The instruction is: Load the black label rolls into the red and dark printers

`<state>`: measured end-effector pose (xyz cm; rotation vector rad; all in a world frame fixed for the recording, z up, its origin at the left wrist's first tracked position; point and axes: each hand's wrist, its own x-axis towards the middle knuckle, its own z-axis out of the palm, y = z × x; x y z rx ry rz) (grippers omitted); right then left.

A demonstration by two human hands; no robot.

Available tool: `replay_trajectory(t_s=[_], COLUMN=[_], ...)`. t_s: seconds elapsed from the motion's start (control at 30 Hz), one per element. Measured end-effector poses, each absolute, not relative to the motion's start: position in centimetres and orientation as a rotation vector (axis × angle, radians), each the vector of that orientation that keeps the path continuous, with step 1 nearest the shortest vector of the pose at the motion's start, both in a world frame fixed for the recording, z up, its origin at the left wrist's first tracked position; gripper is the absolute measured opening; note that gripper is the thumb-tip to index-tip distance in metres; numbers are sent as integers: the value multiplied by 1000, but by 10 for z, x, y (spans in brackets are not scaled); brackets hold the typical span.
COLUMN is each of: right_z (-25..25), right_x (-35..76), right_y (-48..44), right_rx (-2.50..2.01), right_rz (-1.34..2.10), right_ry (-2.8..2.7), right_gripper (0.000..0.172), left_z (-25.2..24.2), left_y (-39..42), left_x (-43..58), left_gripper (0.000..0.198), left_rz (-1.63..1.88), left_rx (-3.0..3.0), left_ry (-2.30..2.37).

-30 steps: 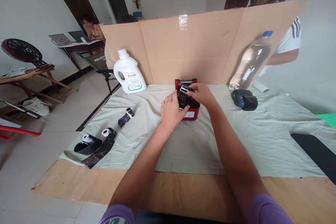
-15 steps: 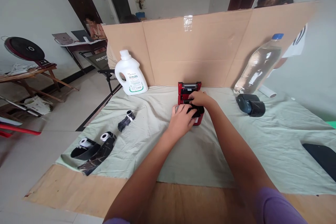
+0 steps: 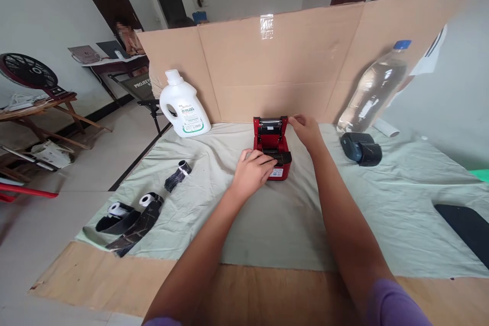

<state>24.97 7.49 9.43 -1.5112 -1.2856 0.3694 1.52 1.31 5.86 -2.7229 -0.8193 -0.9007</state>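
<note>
Red device [image 3: 272, 143] stood near the back edge of the tabletop [image 3: 275, 234], about midway between its two sides, its lid [image 3: 270, 128] raised and leaning toward the cardboard screen [image 3: 244, 71] behind. We saw the left hand [image 3: 252, 170] at its front left, the fingers bent, slightly apart and laid over the black strip [image 3: 283, 158] at the front rim; the thumb was hidden, so we could not tell whether they gripped it. At the lid's upper right corner we found the fingertips of the right hand [image 3: 307, 132], with the thumb tucked out of clear sight (we could not tell whether they were clamped on the corner or only touching it). Toward the left edge of the tabletop we noted three dark rolls: a small one [image 3: 178, 175] farthest back and two larger ones [image 3: 151, 209] [image 3: 116, 216] close together near the front left corner. We had a white jug [image 3: 185, 107] at the back left corner, and toward the back right a clear bottle [image 3: 372, 94] leaning on the cardboard, with a dark blue gadget [image 3: 361, 148] just before it.
</note>
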Motion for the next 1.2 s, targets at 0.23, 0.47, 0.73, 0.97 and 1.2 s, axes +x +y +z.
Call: replay_trajectory(t_s=[0.23,0.47,0.73,0.97,1.2], right_z=[71,35,5,-4,-2], right_x=[238,229,229,225,217], right_y=[58,33,39,45,37], right_rx=[-1345,-1285,-1116,-1140,-1160], right_rz=[585,731,984,969,840], right_ry=[-1234,-1210,-1074,-1107,-1135], right_gripper=[37,58,66,68,68], left_z=[75,82,58,25,8], left_y=[11,8,27,33,33], left_x=[6,4,-10,-4,2], left_gripper=[33,34,75,66,60], left_rz=[-774,-768,-1115,-1364,-1466], left_rx=[-2782,-2838,-2795,-2797,-2811], left_ry=[-796,-775,-1200,-1411,-1364])
